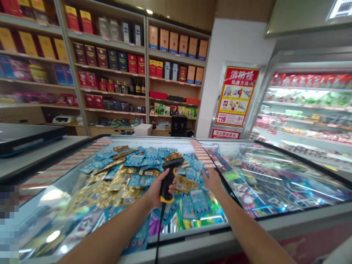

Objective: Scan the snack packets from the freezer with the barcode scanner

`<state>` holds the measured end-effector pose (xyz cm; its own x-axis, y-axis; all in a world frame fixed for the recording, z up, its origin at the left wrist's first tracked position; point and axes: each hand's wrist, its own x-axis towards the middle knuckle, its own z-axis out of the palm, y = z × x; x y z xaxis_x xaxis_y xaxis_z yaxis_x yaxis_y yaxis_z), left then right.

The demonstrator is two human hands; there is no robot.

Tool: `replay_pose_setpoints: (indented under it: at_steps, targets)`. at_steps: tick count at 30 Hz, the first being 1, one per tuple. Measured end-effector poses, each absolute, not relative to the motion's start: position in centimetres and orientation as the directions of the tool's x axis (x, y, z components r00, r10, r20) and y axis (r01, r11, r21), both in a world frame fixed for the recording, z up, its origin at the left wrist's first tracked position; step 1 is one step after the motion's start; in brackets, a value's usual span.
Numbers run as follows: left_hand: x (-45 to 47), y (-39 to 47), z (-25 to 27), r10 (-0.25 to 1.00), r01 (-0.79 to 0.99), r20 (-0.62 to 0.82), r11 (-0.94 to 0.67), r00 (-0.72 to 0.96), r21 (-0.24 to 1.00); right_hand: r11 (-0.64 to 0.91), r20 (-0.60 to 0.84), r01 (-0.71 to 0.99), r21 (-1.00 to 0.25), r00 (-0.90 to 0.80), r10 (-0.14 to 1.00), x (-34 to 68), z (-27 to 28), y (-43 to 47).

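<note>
My left hand (156, 189) is closed round the handle of a black and yellow barcode scanner (166, 183), its head pointing to the right and its cable hanging down towards me. My right hand (213, 180) is stretched out at the right side of the pile, thumb and fingers apart, by the edge of a blue packet (196, 165); whether it touches the packet I cannot tell. Blue packets (199, 201) and gold packets (121, 185) with barcode labels lie heaped on the glass lid (66, 172) of a chest freezer, under and around both hands.
A second glass-topped freezer section (264, 176) holds colourful packages on the right. At the left edge stands a dark flat device (30, 137). Shelves (110, 66) of boxes and bottles line the back, beside a red and yellow sign (238, 96) and a lit refrigerated display (308, 106).
</note>
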<state>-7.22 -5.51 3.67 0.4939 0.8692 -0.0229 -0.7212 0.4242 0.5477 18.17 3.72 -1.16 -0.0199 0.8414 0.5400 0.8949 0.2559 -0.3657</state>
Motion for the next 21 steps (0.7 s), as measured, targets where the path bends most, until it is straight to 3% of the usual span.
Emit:
replay_pose_setpoints:
  at_steps: [7, 15, 21]
  targets:
    - [-7.3, -5.9, 3.4, 0.865, -0.699, -0.003, 0.408, 0.502, 0.587, 0.105, 0.409, 0.903, -0.417, 0.083, 0.909, 17.5, 0.0, 4.0]
    - [-7.2, -6.0, 3.6, 0.88, -0.677, -0.025, 0.383, 0.474, 0.629, -0.158, 0.07, 0.781, -0.604, 0.25, 0.966, 15.8, 2.8, 6.9]
    - [-7.0, -6.1, 3.9, 0.898, -0.677, -0.038, 0.358, 0.439, 0.643, -0.175, 0.117, 0.667, -0.724, 0.369, 0.922, 15.1, 2.4, 8.3]
